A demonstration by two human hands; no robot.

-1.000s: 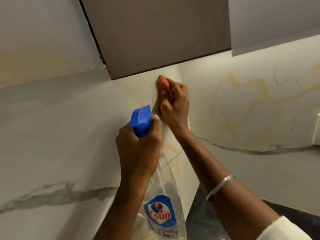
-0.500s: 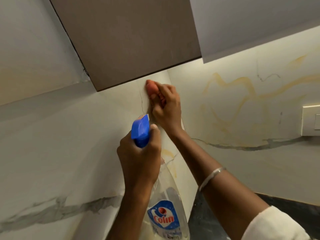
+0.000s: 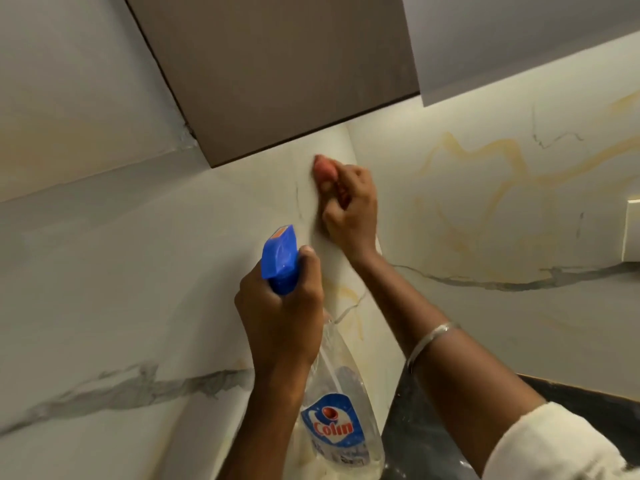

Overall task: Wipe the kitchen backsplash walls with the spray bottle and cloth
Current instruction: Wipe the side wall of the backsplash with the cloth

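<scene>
Two pale, marble-look backsplash walls (image 3: pixel 104 271) meet in a corner, with a grey vein (image 3: pixel 138 386) crossing the left side and yellow-gold veins (image 3: pixel 485 150) running over the right. Above the corner hangs a brown cabinet (image 3: pixel 277 71) with a light grey cabinet (image 3: pixel 519 39) just beside it, and a bright glow falls on the wall beneath them. A white switch plate (image 3: pixel 633 230) sits at the right edge, and a dark speckled countertop (image 3: pixel 412 434) lies below.

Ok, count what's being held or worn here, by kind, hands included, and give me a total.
Hands: 2, left hand, right hand
Spray bottle: 1
Cloth: 1
Bangle: 1
Total: 5
</scene>
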